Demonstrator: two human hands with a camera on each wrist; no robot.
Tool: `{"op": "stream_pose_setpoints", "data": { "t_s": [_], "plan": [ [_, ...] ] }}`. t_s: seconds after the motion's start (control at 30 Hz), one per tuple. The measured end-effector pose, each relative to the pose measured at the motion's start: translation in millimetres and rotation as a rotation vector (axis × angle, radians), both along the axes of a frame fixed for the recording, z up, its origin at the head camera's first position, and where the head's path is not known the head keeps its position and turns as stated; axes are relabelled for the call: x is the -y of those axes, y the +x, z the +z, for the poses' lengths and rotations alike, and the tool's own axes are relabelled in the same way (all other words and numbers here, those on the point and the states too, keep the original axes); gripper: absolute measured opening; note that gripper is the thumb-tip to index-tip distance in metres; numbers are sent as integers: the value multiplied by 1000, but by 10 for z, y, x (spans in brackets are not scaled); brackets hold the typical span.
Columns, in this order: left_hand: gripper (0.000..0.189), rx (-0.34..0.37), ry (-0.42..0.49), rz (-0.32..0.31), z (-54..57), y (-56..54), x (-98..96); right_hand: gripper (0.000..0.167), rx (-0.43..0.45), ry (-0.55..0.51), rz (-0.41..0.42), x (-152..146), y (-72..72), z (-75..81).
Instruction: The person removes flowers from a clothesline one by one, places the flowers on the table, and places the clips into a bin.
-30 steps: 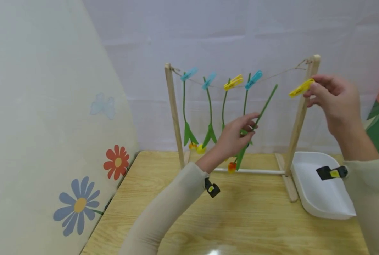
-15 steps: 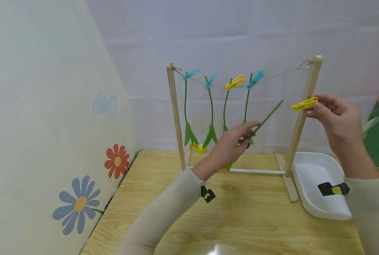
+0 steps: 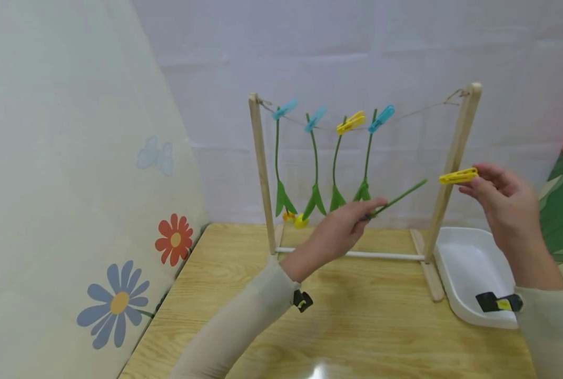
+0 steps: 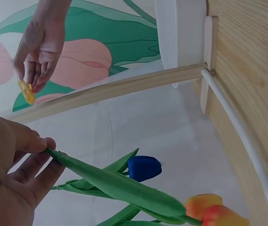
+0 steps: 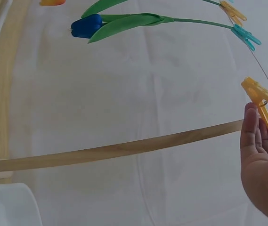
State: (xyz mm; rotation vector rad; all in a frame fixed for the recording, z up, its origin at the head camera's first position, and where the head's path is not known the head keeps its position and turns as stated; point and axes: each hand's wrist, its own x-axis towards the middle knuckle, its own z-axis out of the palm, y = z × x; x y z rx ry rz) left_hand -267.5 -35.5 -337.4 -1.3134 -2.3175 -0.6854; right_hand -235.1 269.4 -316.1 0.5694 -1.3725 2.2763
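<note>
My left hand (image 3: pixel 340 226) pinches the green stem (image 3: pixel 402 197) of an artificial tulip, with the bare stem end tilted up to the right. In the left wrist view its long leaf (image 4: pixel 124 188) slants down from the fingers towards a red-orange bloom (image 4: pixel 223 217). My right hand (image 3: pixel 511 202) holds a yellow clothespin (image 3: pixel 458 176) between thumb and fingers, beside the rack's right post. Several tulips hang head down from a string, pinned by blue clothespins (image 3: pixel 381 119) and a yellow one (image 3: pixel 351 122). One hanging bloom (image 5: pixel 86 26) is blue. My left hand hides part of the hanging row.
The string (image 3: pixel 418 110) runs between a left post (image 3: pixel 261 173) and a right post (image 3: pixel 456 142), joined low by a white bar (image 3: pixel 385 255). A white tray (image 3: pixel 471 273) sits right of the rack on the wooden table (image 3: pixel 357 326). Walls stand behind and left.
Both hands have come down, the right with the yellow clothespin and the left with the tulip. The held stem has tipped from steep to flatter. The hanging tulips stay pinned.
</note>
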Motion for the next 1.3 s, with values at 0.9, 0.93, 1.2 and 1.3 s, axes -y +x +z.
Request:
{"op": "stream_pose_setpoints", "data": {
  "t_s": [0.9, 0.93, 1.2, 1.3],
  "plan": [
    [63, -206, -171, 20, -410, 98, 207, 26, 123, 123, -89, -269, 86, -687],
    [62, -238, -180, 24, -436, 101, 212, 26, 130, 123, -90, -281, 95, -706],
    [59, -378, -234, 44, -601, 143, 227, 25, 170, 118, -107, -392, 142, -853],
    [61, -377, -247, 39, -643, 160, 232, 25, 182, 110, -102, -432, 145, -903]
  ]
}}
